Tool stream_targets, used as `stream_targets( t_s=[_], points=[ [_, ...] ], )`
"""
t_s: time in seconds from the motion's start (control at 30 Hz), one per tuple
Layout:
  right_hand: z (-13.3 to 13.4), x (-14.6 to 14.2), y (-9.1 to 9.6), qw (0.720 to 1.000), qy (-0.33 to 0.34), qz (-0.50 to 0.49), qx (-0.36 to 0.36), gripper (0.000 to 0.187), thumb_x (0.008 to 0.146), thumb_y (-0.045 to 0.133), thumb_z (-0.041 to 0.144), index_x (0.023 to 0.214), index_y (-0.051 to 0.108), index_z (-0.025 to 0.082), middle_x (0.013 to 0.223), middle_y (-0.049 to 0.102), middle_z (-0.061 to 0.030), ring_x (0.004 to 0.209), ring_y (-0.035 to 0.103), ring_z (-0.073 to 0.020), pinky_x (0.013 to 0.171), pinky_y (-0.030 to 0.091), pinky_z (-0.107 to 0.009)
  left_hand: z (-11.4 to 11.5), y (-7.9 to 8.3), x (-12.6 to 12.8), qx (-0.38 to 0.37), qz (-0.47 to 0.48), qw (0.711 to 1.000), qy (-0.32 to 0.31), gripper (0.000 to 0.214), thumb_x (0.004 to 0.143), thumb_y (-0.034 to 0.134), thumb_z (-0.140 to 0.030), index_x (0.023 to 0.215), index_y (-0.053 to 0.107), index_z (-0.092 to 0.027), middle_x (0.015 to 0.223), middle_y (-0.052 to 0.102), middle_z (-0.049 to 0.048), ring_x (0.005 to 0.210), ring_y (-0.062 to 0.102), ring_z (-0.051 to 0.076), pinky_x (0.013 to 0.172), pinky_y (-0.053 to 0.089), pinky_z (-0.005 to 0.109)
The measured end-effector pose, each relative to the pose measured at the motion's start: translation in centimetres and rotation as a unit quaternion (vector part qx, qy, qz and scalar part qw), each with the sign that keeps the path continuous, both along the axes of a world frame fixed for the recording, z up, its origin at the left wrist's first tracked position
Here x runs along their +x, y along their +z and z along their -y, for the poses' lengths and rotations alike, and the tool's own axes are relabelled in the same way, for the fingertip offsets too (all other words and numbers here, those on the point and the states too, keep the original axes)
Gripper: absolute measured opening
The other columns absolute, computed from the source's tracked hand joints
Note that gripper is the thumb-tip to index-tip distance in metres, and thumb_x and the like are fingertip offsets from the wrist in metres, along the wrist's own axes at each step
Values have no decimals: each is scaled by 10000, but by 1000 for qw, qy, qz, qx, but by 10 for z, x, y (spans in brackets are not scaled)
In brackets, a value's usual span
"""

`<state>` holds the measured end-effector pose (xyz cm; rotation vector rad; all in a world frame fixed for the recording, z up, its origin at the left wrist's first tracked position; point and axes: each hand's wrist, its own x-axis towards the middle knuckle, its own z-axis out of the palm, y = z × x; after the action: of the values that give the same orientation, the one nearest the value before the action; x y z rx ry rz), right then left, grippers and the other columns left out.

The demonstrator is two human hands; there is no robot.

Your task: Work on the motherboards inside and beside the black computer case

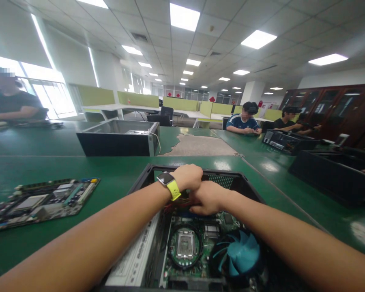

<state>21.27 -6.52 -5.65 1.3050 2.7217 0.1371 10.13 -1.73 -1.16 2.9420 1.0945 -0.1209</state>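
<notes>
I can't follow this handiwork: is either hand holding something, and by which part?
Cannot be told: the left hand and right hand, at the open computer case, hide any hold.

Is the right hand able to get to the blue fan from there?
Probably yes: the blue fan sits in the open case, nearer the camera than the right hand, and nothing seems to cover its top. The hand would likely need to pull back.

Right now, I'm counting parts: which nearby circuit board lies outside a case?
The board left of the nearest case, on the green table; the other board sits inside that case.
</notes>
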Motion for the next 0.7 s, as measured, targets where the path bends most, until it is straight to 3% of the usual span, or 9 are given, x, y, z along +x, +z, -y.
stream_targets(
  t_s=[0.1,0.2,0.33,0.43,0.53,0.6,0.7],
  points=[
    [4,-9,-3,997,76,3,22,317,764,550,424,894,692,171,848,699,-89,745,607,-218,633,422,-305,-3,5,-3,-46,-6,998,-31,372,854,375,-283,885,709,-123,900,704,141,745,643,205,657,466,273],
    [3,-10,-3,994,106,-23,35,286,770,553,397,871,682,163,850,689,-82,742,589,-202,641,409,-302,-6,9,-6,-96,4,995,-39,603,906,254,-492,796,704,-106,772,691,123,626,595,175,572,426,257],
    [2,-2,7,993,64,-92,47,229,785,564,359,829,679,166,815,681,-57,759,579,-185,686,407,-294,-5,24,-10,-108,86,990,-33,707,890,224,-608,679,667,-99,608,607,82,531,496,143,507,339,258],
    [12,5,28,987,11,-156,41,208,803,568,317,897,687,175,848,692,-47,805,597,-183,740,419,-293,6,43,-18,-108,161,978,-76,683,892,257,-608,658,656,-106,565,556,39,506,438,112,491,304,241],
    [44,7,56,980,-35,-197,14,227,830,562,328,964,686,193,923,699,-45,867,614,-190,777,440,-299,30,57,-34,-85,225,961,-135,484,887,409,-501,762,694,-131,621,602,19,545,470,103,540,346,224],
    [79,5,69,976,-41,-213,-9,231,854,549,356,984,676,212,962,699,-29,892,623,-178,787,456,-283,52,58,-52,-49,240,959,-143,294,849,527,-391,812,711,-166,669,643,17,600,527,113,592,383,222],
    [137,2,63,974,-34,-220,36,267,872,531,422,1041,648,251,990,703,7,869,641,-142,760,476,-232,91,45,-90,-22,208,967,-144,224,813,603,-391,775,707,-197,696,662,16,653,580,129,620,420,218]
  ],
)
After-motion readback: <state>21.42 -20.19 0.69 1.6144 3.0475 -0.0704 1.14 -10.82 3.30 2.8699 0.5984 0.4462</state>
